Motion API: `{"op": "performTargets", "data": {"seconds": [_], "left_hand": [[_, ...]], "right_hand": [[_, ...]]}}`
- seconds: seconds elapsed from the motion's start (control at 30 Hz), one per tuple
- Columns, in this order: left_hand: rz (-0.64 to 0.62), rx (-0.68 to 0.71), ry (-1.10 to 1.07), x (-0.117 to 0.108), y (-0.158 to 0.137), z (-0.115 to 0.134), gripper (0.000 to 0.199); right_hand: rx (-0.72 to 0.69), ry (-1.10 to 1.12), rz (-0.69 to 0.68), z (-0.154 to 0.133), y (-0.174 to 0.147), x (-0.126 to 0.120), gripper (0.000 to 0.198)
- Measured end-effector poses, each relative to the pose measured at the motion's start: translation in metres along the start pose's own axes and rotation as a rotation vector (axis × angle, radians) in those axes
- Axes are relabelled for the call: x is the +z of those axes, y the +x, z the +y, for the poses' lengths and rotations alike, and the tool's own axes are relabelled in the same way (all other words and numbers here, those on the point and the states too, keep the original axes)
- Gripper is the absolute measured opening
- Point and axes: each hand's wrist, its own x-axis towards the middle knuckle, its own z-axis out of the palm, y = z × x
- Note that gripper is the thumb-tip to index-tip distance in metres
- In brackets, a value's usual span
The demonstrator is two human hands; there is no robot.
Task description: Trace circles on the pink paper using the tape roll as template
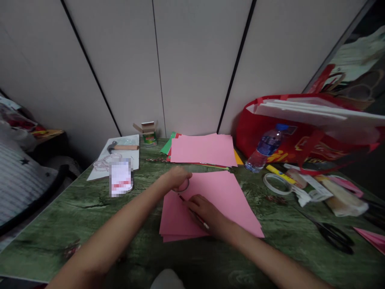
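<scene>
A stack of pink paper sheets (222, 192) lies on the green table in front of me. On its upper left part rests a thin round ring (188, 185), perhaps a tape roll, with pink paper showing through its middle. My left hand (176, 178) is closed on the ring's far left side, and its fingers partly hide it. In my right hand (207, 212) is a dark red pencil (202, 222) with a white end. The pencil's tip points up and left, close to the near edge of the ring.
More pink sheets (204, 148) lie over coloured paper at the back. Left stand a hammer (124, 147) on a white board and a small box (149, 136). Right are a water bottle (266, 146), a tape roll (276, 184), black scissors (333, 236) and a red bag (249, 128).
</scene>
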Motion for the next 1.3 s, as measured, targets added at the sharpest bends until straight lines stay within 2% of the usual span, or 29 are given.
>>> {"op": "performTargets", "data": {"seconds": [0.37,0.57,0.9,1.03,1.1,1.2,1.3], "left_hand": [[0.009,-0.007,-0.002,0.004,-0.001,-0.003,0.066],[0.005,-0.017,-0.014,0.003,-0.003,-0.002,0.061],[0.043,-0.047,-0.066,0.003,-0.006,0.000,0.053],[0.094,-0.071,-0.091,0.002,-0.013,0.009,0.037],[0.114,-0.097,-0.105,0.003,-0.015,0.015,0.029],[0.122,-0.152,-0.123,0.006,-0.015,0.024,0.029],[0.097,-0.227,-0.143,0.007,-0.013,0.035,0.033]], "right_hand": [[-0.078,0.202,0.096,0.024,-0.007,-0.001,0.035],[-0.058,0.299,0.128,0.031,-0.008,-0.007,0.031],[0.079,0.315,0.273,0.042,-0.007,-0.020,0.022],[0.283,0.401,0.378,0.057,-0.003,-0.020,0.021],[0.395,0.483,0.497,0.068,0.003,-0.023,0.025],[0.479,0.644,0.664,0.081,0.022,-0.033,0.035],[0.488,0.737,0.677,0.086,0.049,-0.044,0.043]]}}
